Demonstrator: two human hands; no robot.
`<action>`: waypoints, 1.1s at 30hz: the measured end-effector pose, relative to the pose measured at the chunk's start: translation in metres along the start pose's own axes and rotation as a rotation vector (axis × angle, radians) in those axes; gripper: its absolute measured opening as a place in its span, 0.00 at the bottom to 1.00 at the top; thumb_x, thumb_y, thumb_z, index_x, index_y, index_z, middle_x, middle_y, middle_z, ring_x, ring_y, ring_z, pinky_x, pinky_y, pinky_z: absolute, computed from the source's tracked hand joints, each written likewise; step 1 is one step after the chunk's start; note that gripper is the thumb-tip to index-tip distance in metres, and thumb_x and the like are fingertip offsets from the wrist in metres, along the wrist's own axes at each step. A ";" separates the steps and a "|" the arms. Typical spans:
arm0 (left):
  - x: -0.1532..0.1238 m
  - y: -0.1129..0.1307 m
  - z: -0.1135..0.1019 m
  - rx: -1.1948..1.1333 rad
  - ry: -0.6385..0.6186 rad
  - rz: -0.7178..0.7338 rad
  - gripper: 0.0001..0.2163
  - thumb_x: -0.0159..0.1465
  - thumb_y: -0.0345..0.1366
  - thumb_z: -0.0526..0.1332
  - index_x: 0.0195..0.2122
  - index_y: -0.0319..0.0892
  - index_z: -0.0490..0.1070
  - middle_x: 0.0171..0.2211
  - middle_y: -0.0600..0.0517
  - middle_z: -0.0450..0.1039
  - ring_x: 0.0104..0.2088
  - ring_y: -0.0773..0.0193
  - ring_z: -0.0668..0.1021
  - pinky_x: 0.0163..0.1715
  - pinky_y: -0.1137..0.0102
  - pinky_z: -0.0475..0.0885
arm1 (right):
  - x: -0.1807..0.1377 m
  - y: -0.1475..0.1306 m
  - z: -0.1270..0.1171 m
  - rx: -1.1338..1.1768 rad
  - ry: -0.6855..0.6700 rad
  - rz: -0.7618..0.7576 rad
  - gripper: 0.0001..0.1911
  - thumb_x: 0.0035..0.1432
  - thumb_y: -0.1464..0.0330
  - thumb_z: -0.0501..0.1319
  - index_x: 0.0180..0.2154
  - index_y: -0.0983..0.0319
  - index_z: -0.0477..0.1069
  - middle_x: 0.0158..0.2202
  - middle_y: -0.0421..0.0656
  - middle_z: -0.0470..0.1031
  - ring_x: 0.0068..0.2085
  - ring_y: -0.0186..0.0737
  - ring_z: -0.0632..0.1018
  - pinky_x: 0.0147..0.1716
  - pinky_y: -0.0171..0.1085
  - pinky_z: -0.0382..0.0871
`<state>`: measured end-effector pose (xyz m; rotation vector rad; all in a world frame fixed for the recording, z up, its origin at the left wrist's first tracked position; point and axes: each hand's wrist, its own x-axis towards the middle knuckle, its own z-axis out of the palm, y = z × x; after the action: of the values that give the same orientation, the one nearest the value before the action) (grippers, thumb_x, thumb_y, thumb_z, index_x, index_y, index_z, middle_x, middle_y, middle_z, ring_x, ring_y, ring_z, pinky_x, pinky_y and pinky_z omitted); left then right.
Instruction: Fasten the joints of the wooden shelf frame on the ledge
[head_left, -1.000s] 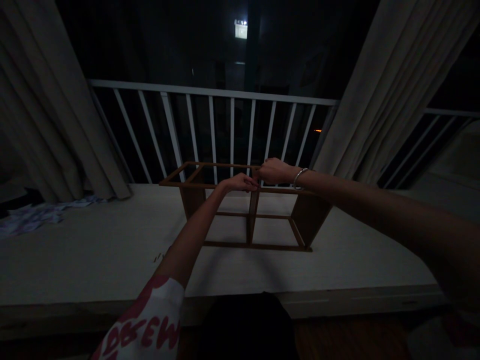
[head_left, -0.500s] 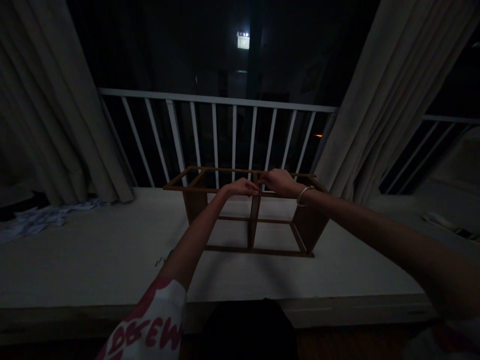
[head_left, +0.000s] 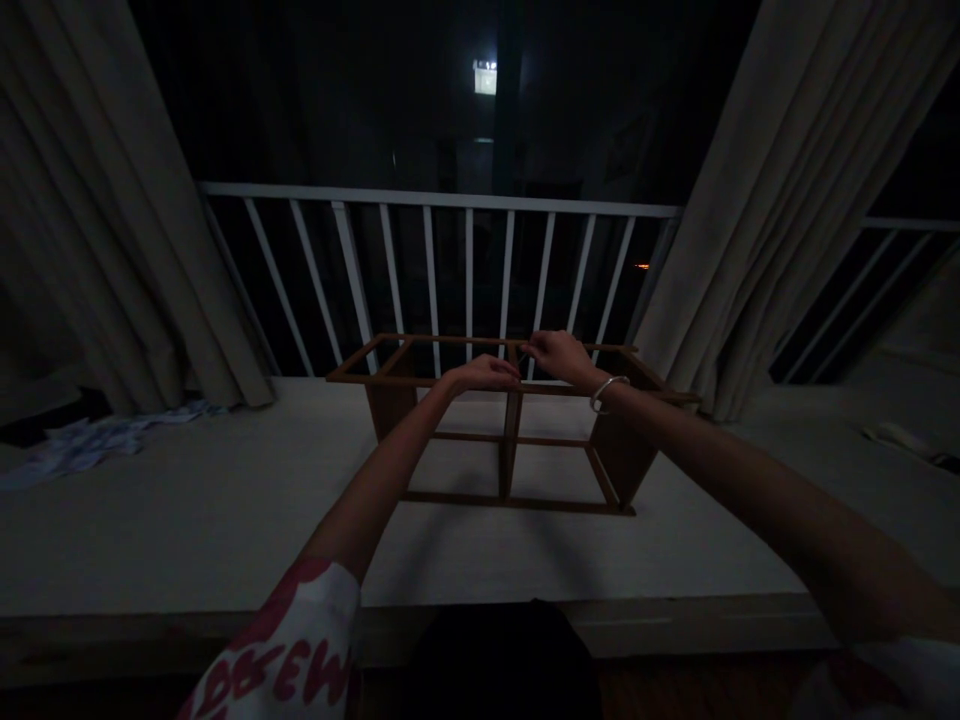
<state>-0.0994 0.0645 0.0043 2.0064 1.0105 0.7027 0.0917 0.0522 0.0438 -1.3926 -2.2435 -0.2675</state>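
Note:
A brown wooden shelf frame (head_left: pixel 510 450) lies on its side on the white ledge, with a panel dividing its middle. My left hand (head_left: pixel 486 373) is at the frame's upper front rail, its fingers closed on the wood where the middle divider meets it. Just right of it, my right hand (head_left: pixel 559 355) is raised slightly above the divider's top edge, thumb and fingers pinched. Something thin and short shows at its fingertips, too dark to name. A bracelet (head_left: pixel 606 394) circles my right wrist.
Behind the frame runs a white railing (head_left: pixel 442 200) before a dark window. Curtains hang at left (head_left: pixel 142 220) and right (head_left: pixel 750 220). Papers (head_left: pixel 82 445) lie on the ledge (head_left: pixel 225 530) at far left. A dark rounded shape (head_left: pixel 502 660) is below the ledge's front edge.
My right hand has risen a little and drawn slightly away from the left one, and the thin thing now shows at its fingertips. My left hand has stayed nearly in place.

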 end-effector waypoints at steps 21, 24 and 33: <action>0.007 -0.015 -0.002 0.128 0.118 0.107 0.19 0.54 0.47 0.56 0.32 0.33 0.74 0.25 0.52 0.70 0.25 0.71 0.67 0.26 0.75 0.60 | 0.000 0.004 0.061 0.718 -0.051 0.000 0.24 0.52 0.49 0.52 0.31 0.64 0.69 0.26 0.42 0.74 0.26 0.34 0.72 0.24 0.30 0.60; 0.005 -0.014 -0.002 0.145 0.111 0.066 0.18 0.55 0.46 0.56 0.33 0.34 0.74 0.23 0.53 0.69 0.23 0.71 0.66 0.24 0.76 0.58 | -0.003 -0.001 0.055 0.668 -0.083 0.082 0.29 0.52 0.45 0.48 0.31 0.64 0.69 0.27 0.43 0.74 0.28 0.34 0.72 0.26 0.30 0.61; 0.008 -0.014 0.006 0.092 0.184 0.013 0.13 0.60 0.41 0.52 0.31 0.34 0.68 0.22 0.51 0.66 0.19 0.74 0.66 0.18 0.78 0.61 | 0.012 0.010 0.066 0.479 -0.170 0.253 0.40 0.55 0.44 0.30 0.29 0.63 0.70 0.29 0.47 0.75 0.34 0.39 0.75 0.33 0.32 0.64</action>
<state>-0.0970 0.0745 -0.0094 2.0571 1.1557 0.8754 0.0765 0.0932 -0.0081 -1.4429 -2.0411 0.4603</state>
